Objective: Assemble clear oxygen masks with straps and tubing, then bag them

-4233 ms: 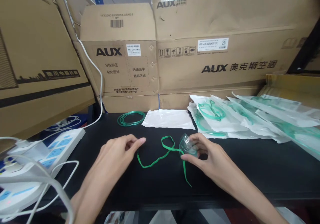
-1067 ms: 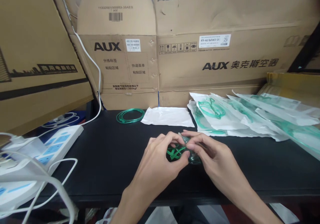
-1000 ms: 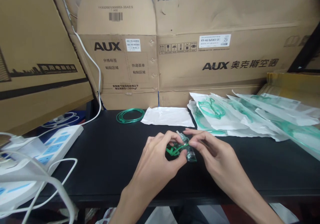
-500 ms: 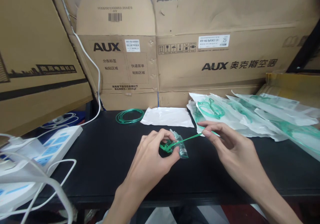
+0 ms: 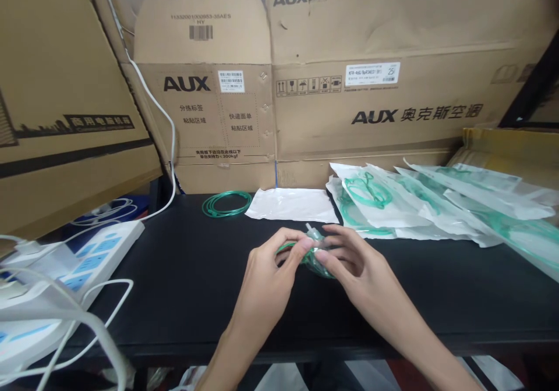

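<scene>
Well, beyond your fingers [image 5: 298, 253] to the right, see-through pouches [image 5: 413, 209] hold coiled green tubing [image 5: 371, 194]; straight ahead, the white pouch [image 5: 292, 205] doesn't show its inside. Your left hand [image 5: 267, 274] pinches the clear mask [image 5: 322, 271] and green strap [image 5: 286, 246] closely; your right hand [image 5: 367, 270], more loosely curved, grips the mask's near right side.

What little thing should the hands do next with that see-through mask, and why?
Maybe the left hand could tuck the green strap closer to the clear mask, since the strap shows among its fingers beside the mask, and the right hand is there to hold the mask steady.
</scene>
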Available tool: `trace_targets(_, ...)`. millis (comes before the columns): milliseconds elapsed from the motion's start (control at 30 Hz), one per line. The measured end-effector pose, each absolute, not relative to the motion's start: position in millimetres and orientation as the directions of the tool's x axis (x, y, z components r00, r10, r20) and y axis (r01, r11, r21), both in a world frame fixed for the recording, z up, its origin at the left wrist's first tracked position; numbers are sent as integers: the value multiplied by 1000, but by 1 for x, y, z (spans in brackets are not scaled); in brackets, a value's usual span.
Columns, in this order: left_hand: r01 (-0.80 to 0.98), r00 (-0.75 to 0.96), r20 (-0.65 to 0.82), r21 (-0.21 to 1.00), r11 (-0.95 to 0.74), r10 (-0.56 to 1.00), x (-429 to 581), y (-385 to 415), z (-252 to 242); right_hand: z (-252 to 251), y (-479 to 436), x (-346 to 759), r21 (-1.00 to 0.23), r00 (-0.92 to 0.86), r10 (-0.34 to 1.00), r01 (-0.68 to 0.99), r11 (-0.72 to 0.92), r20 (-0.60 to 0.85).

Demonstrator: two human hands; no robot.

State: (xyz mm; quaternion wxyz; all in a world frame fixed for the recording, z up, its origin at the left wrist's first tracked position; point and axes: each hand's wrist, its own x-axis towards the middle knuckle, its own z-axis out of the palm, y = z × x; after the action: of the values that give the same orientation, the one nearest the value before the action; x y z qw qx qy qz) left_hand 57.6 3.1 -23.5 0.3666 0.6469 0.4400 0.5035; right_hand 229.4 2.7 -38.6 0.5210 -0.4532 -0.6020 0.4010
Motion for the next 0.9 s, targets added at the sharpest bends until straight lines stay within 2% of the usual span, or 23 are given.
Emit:
trace_targets(167,23,151,286,956,-292,946,59,7,-26,-36,5,230,-977,-142,972,-121,173,190)
trace_targets(367,74,241,265,954,-290,934,56,10,-26,-28,4,238,-969,-97,969,-122,214,226)
trace_targets(467,170,292,250,936,-308,923,50,10,-24,-25,5,243,-963,-134,957,-120,241,256)
trace_targets(567,408,323,195,854,-322,926,31,10,-16,-22,10,255,-968,-163,955,-34,248,250)
trace_targets(700,737,206,230,603,-306,951,-1,7,-6,-20,16,272,-958,-182,957,138,253,227)
trace_targets(833,817,235,253,472,-332,938,-18,1,-7,-33,17,271,-897,-308,923,298,325,231)
trace_targets(900,831,228,281,443,-337,932,-23,5,-7,-43,16,266,-835,-280,925,417,360,259)
